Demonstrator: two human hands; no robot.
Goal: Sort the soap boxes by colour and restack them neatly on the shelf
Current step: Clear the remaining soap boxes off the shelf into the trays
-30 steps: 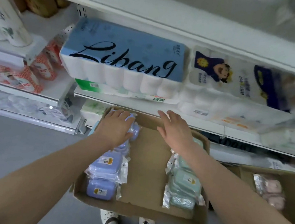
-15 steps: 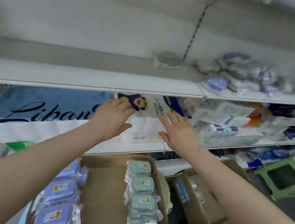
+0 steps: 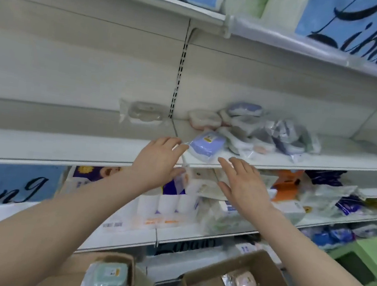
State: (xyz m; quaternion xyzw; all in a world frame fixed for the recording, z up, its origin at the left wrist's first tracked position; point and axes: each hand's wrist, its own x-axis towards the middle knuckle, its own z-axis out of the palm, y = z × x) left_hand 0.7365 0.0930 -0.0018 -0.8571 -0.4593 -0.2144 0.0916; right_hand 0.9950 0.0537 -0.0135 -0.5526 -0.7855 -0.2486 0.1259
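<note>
Soap boxes (image 3: 267, 134) plastic-wrapped, jumbled, mixed colours.

Directly below the left hand (image 3: 156, 162) sits a pack of white paper rolls (image 3: 170, 206) with a cartoon figure printed on it. Farther left of that hand lies a blue pack lettered in black script (image 3: 4, 182). A second blue lettered pack (image 3: 363, 26) rests high above the right hand (image 3: 244, 185). Just right of the right hand stands an orange carton (image 3: 288, 182). Well below it and to the right is a green plastic stool (image 3: 367, 267). Lowest down, a left cardboard box (image 3: 111, 257) and a right cardboard box (image 3: 261, 258) stand open side by side.
</note>
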